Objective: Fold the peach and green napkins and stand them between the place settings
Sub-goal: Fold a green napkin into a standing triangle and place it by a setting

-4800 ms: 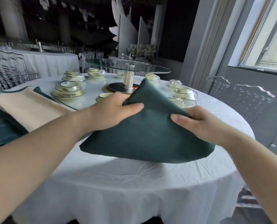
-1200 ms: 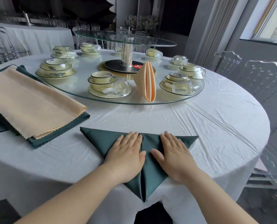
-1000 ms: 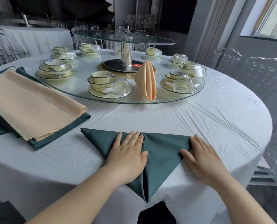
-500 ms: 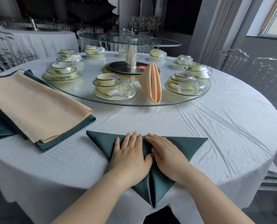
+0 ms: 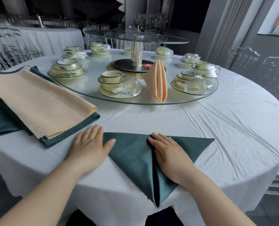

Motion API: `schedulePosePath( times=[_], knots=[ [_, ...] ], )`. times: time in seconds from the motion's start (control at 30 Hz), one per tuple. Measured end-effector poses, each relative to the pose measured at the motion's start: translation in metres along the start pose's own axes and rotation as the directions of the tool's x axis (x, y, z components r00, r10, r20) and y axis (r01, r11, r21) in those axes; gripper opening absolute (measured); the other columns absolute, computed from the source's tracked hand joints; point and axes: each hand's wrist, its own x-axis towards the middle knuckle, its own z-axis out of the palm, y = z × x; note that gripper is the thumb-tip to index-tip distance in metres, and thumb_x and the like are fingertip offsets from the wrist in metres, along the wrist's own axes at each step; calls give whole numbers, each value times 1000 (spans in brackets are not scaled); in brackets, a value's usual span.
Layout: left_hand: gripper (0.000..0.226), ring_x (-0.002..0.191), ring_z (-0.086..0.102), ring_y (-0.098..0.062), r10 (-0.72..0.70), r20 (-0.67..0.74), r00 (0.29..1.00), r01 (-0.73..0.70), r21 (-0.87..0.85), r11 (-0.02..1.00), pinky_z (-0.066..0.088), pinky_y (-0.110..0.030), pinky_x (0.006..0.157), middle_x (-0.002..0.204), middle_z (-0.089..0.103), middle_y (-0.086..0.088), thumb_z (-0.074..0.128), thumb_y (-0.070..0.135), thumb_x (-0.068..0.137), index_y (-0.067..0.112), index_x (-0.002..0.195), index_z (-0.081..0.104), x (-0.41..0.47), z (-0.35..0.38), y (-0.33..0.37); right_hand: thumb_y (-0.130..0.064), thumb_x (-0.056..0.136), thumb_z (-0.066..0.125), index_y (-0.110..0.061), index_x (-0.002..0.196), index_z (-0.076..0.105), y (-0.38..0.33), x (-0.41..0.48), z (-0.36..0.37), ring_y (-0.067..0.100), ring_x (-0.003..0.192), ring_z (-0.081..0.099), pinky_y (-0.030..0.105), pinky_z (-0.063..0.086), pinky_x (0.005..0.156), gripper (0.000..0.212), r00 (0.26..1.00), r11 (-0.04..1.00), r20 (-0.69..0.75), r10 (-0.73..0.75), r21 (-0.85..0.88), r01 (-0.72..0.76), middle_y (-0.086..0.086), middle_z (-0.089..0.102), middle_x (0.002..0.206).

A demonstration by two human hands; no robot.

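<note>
At the near edge of the tabletop [image 5: 217, 128], a green napkin [image 5: 134, 159] is being flattened into a triangle, tip over the rim. The centre seam is being pressed by the right hand [image 5: 169, 152], the left corner by the left hand [image 5: 90, 144]; both are spread flat, grasping nothing. Creasing seems under way; next, further folding is likely needed before standing it like the peach napkin [image 5: 159, 80] beyond.
</note>
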Motion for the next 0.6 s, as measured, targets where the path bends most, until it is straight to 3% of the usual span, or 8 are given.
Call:
schedulePosePath(
  times=[0.13,0.2,0.27,0.33,0.4,0.47,0.53,0.6],
  knots=[
    [64,142,-8,-12,-54,-17,998,55,28,998,-7,-31,113,156,-7,0,13,50,96,15,147,-1,4,-5,-22,-30,77,6,-25,144,19,-1,-1,-1,5,141,7,8,-8,100,69,1000,999,-10,-15,30,16,-10,10,154],
    [59,142,3,-13,-39,-137,990,34,-37,999,-5,-28,112,155,7,1,19,48,96,17,146,14,2,-8,-22,-27,87,14,-20,144,19,0,-4,-5,5,140,11,2,-6,99,57,1000,988,-23,-4,154,7,-7,14,153],
    [57,138,17,-14,18,-304,953,-54,-111,992,-1,-23,107,150,25,3,25,53,93,21,141,32,1,-14,-19,-11,94,33,-18,142,25,4,-5,-15,6,138,18,-5,1,95,49,997,945,-50,58,326,-39,-6,21,151],
    [66,134,27,-15,139,-375,916,-217,-174,961,9,-20,101,141,38,6,29,55,77,23,132,46,3,-25,-12,-4,91,42,-18,137,35,15,-3,-28,8,135,27,-1,10,95,49,989,936,-92,118,343,-79,-6,31,146],
    [53,127,36,-13,241,-295,925,-330,-305,893,21,-17,94,131,48,7,44,51,81,22,124,54,10,-32,-2,-8,90,48,-19,133,43,28,4,-42,11,129,37,8,21,95,44,982,951,-48,181,263,-162,-5,43,139],
    [37,112,46,-7,324,-75,943,-324,-429,843,29,-12,86,119,53,7,61,32,87,20,121,55,20,-38,9,-14,88,53,-19,129,46,37,14,-55,13,117,47,18,32,91,42,964,952,105,246,163,-261,-5,53,128],
    [37,97,50,-4,356,100,929,-284,-426,859,35,-11,80,110,56,8,67,23,82,21,118,57,33,-40,14,-15,86,57,-18,125,51,41,22,-65,11,101,52,17,36,81,40,935,952,244,257,101,-288,-4,59,119],
    [32,83,49,-1,359,179,916,-275,-370,887,38,-9,69,98,54,11,70,22,79,25,108,58,43,-44,17,-16,84,60,-18,122,54,41,28,-71,10,93,50,19,39,76,38,906,956,343,249,64,-287,-3,59,113]
  ],
)
